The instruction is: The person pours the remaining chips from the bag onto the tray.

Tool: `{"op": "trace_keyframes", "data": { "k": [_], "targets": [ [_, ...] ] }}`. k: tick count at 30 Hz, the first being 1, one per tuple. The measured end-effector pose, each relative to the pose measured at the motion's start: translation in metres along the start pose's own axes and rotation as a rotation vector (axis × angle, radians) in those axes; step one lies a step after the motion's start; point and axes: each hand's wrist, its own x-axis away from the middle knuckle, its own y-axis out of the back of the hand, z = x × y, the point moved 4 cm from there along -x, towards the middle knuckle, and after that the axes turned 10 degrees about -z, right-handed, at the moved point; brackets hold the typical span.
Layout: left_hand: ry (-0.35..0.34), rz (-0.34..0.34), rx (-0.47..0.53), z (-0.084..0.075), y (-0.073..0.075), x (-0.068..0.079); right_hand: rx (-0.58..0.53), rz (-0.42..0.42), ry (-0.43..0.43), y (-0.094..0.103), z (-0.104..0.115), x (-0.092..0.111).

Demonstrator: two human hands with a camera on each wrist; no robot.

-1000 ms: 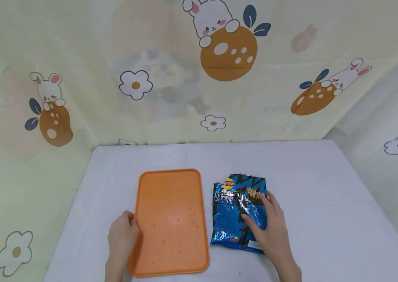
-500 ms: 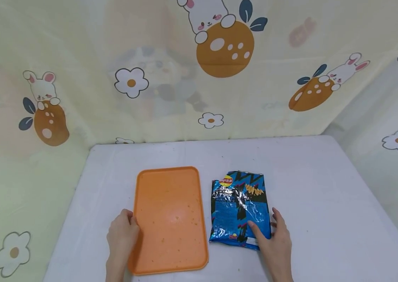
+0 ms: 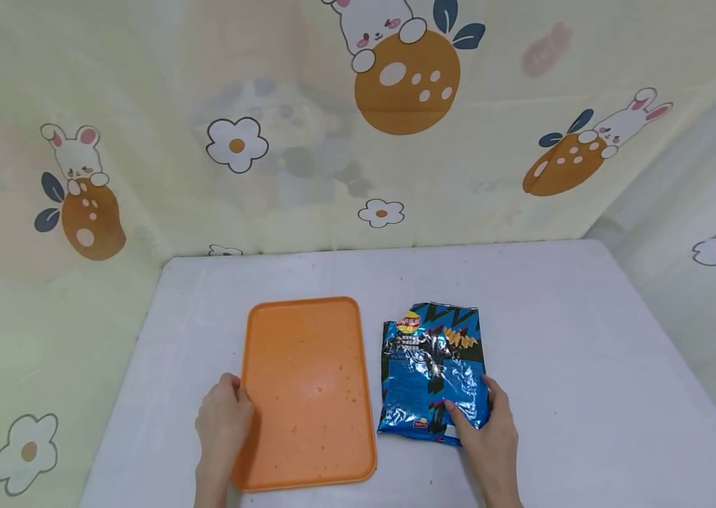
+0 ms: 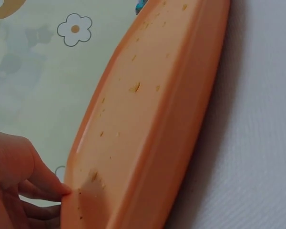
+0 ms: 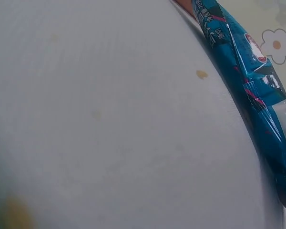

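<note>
An orange rectangular tray (image 3: 307, 388), dotted with small crumbs, lies on the white table. My left hand (image 3: 224, 420) grips its left edge, and in the left wrist view the fingers (image 4: 43, 179) are right at the tray's rim. To the right of the tray lies a flattened blue chip bag (image 3: 434, 374) with a torn top edge. My right hand (image 3: 487, 437) holds the bag's lower right side, thumb on top and the other fingers along the edge, partly hidden. In the right wrist view the shiny bag (image 5: 257, 95) runs down the right side.
The white table (image 3: 561, 339) extends behind and to the right of the bag. A small crumb (image 5: 201, 74) lies on it near the bag. A printed curtain (image 3: 307, 197) with rabbits and flowers hangs behind and at the sides.
My right hand has slid down toward me along the bag's right side and now holds its lower part. The left hand has kept its grip on the tray.
</note>
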Motion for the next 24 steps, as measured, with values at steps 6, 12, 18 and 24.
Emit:
{"op": "trace_keyframes", "data": {
  "k": [6, 12, 18, 24],
  "targets": [
    [-0.010, -0.013, -0.002, -0.002, -0.001, 0.000, -0.021, -0.062, 0.121, 0.006, 0.001, -0.001],
    [-0.035, -0.027, -0.009, -0.001, -0.001, 0.001, -0.027, 0.002, 0.117, 0.008, -0.001, -0.002],
    [-0.043, -0.033, -0.007, -0.001, -0.001, 0.002, -0.012, 0.120, 0.103, 0.011, -0.002, -0.003],
    [-0.054, -0.049, -0.002, -0.001, 0.001, 0.003, 0.010, 0.223, 0.088, 0.009, -0.003, -0.005]
  ]
}}
